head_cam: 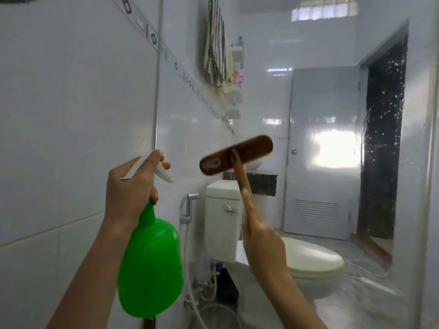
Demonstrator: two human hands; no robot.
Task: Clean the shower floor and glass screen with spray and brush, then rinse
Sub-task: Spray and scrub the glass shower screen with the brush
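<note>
Glass screen [320, 96] mid-scrub, droplets speckling it.
Left hand [129, 186] grips the green spray bottle [150, 264]; right hand [263, 245] holds the brush [236, 154] at the glass. Rinsing apparently remains; floor unseen.

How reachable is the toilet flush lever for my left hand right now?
Probably not reachable: the glass screen seems to stand between the left hand and the flush lever, and that hand is gripping the green spray bottle.

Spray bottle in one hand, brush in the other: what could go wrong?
The left hand grips the green spray bottle only at its neck; wet, it might slip. The right hand holds the brush low on its thin handle, so the head could bang the glass screen.
</note>
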